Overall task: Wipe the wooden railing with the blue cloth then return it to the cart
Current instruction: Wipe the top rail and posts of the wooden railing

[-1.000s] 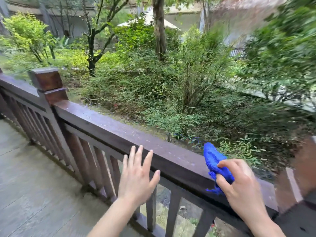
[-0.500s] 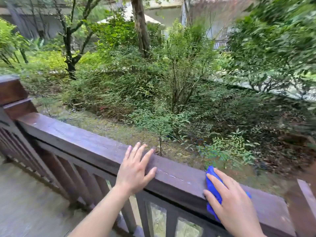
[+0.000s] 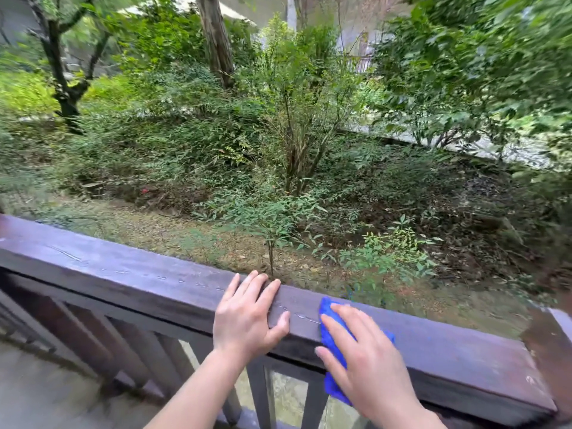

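Pressing the blue cloth (image 3: 332,335) flat on the wooden railing (image 3: 139,280), lower right of the frame: right hand (image 3: 368,363) lies spread open on top of it, fingers extended, pinning rather than pinching. Cloth drapes over the near edge of the rail, part of it hanging below. Left hand (image 3: 247,314) sits just beside it, lower centre, open palm on the rail top, thumb hooked over the near edge, holding nothing.

Risk, as I judge it: with no real grip, a fast stroke could slide the cloth off the far edge into the shrubs (image 3: 294,150), or the hanging part could snag a baluster (image 3: 258,394). Water beads between the hands suggest a slick top.

A post (image 3: 554,351) at the right edge ends the stroke that way. Cart not in view. Left part of the frame is blurred, probably decking (image 3: 37,388).
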Demonstrator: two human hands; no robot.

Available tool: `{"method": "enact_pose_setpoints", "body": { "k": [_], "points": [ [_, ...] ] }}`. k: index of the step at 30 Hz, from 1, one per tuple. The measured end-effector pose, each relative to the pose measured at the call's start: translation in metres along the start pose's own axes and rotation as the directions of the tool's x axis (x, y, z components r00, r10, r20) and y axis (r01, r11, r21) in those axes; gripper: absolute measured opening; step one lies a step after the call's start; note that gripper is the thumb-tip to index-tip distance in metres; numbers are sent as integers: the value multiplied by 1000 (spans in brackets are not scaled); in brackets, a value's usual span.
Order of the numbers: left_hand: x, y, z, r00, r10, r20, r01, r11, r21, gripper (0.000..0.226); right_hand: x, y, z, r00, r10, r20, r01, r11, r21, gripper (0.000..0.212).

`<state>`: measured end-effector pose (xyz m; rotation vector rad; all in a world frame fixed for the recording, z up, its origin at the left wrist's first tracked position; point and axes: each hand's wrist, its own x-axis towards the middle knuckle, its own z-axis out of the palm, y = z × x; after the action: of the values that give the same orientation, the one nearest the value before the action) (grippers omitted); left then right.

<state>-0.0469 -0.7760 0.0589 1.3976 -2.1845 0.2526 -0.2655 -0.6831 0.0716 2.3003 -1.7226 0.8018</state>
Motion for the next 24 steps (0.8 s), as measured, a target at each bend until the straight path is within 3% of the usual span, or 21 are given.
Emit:
{"method": "enact_pose_setpoints", "body": {
  "k": [2,6,11,16,21,24],
  "points": [
    [-1,-1,1,1000,5,-10,-4,1000,3,59,16,11,-4,999,39,6,-39,999,-28,41],
    [-1,-3,4,1000,8,-26,-8,1000,4,58,28,17,-5,962,267,-56,-269,963,-16,37],
    [-1,-1,3,1000,4,-23,-4,1000,-1,58,20,-6,13,999,-15,39,16,999,-33,44],
    [-1,0,0,1000,-6,-6,6,1000,12,59,55,7,6,971,240,1,-240,970,-29,38],
    [-2,-1,1,1000,1,-6,-1,1000,-6,59,32,-16,16,994,-62,90,67,997,-48,51],
    [-3,0,0,1000,-3,12,3,1000,2,59,54,0,12,998,39,41,-37,998,-45,41]
  ]
}}
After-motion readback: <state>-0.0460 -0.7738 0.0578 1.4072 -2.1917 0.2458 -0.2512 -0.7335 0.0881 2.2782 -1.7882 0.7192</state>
